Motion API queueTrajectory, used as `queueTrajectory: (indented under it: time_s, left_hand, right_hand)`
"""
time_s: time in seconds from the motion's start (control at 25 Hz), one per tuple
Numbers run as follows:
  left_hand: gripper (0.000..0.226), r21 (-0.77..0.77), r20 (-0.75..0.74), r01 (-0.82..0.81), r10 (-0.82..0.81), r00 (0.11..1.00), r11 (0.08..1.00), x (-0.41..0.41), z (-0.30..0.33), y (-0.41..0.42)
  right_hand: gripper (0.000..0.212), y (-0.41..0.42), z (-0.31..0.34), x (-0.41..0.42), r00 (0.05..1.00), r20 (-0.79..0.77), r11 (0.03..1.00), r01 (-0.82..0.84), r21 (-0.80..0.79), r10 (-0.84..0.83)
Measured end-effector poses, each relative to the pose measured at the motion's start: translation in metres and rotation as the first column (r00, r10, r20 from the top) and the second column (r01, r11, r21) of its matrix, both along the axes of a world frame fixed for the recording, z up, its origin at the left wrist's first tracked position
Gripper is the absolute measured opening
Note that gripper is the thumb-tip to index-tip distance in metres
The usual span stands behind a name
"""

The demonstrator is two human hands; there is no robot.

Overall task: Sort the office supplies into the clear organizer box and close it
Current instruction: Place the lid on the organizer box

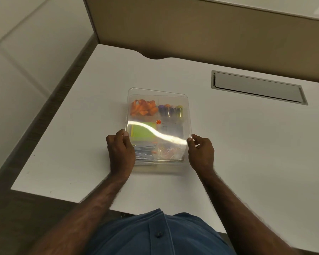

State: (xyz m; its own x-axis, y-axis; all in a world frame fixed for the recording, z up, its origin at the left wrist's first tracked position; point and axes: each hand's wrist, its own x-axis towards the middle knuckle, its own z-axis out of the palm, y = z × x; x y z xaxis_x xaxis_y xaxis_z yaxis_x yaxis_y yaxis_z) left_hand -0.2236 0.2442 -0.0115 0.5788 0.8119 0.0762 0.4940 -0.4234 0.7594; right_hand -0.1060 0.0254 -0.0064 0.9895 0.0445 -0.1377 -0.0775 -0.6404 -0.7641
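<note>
Clear plastic organizer box point(157, 163) sits near the middle of the white desk point(247, 137), straight ahead of the person. Its flat transparent lid point(173, 126) lies over the compartments, tilted slightly, a bright streak of glare across it. The left hand point(120, 150) grips the lid's left edge, thumb on top and fingers curled down the side. The right hand point(201, 152) pinches the right edge in the same way. Through the lid show orange rubber bands point(142, 108) at far left, coloured binder clips point(170, 110) at far right, a green sticky-note pad point(143, 132) mid left, blue-grey pens point(145, 151) near left and loose coloured paper clips point(168, 150) near right. A grey recessed cable hatch point(258, 88) lies in the desk, well apart to the right.
</note>
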Motion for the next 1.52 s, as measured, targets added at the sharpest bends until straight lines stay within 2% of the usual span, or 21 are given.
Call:
queueTrajectory:
  time_s: [0.2, 0.36, 0.56, 0.76, 0.92, 1.08, 1.32, 1.52]
  left_hand:
    - [0.031, -0.027, -0.041, -0.011, 0.01, 0.999, 1.0, -0.004, -0.006, 0.003]
    - [0.031, 0.01, -0.051, -0.004, 0.004, 0.999, 1.0, -0.005, -0.012, 0.003]
    - [0.03, -0.113, -0.021, 0.043, -0.045, 0.999, 0.993, -0.006, -0.021, 0.012]
    - [0.029, -0.134, 0.014, 0.07, -0.068, 0.998, 0.989, -0.007, -0.028, 0.019]
    - [0.028, -0.108, 0.016, 0.116, -0.115, 0.993, 0.987, -0.019, -0.034, 0.019]
    - [0.029, -0.144, -0.003, 0.109, -0.111, 0.994, 0.984, -0.022, -0.035, 0.017]
    - [0.022, -0.154, 0.116, 0.17, -0.153, 0.981, 0.973, -0.022, -0.042, 0.021]
    - [0.026, -0.235, 0.146, 0.244, -0.214, 0.966, 0.941, -0.024, -0.039, 0.027]
  right_hand:
    - [0.032, 0.0, -0.005, 0.0, 1.0, 0.011, 1.0, -0.023, -0.022, 0.023]
    - [0.046, -0.005, -0.013, -0.002, 0.986, -0.06, 0.982, -0.161, -0.099, 0.155]
    - [0.047, -0.009, -0.018, -0.003, 0.975, -0.142, 0.981, -0.182, -0.071, 0.171]
    - [0.039, -0.008, -0.023, -0.002, 0.985, -0.084, 0.987, -0.156, -0.036, 0.153]
    - [0.041, -0.015, -0.027, -0.008, 0.973, -0.084, 0.976, -0.217, -0.007, 0.215]
    - [0.04, -0.015, -0.027, -0.009, 0.969, -0.073, 0.971, -0.239, 0.001, 0.238]
    - [0.034, -0.015, -0.032, -0.011, 0.975, -0.135, 0.978, -0.16, 0.137, 0.178]
    - [0.037, -0.02, -0.024, -0.005, 0.937, -0.31, 0.965, -0.083, 0.248, 0.16]
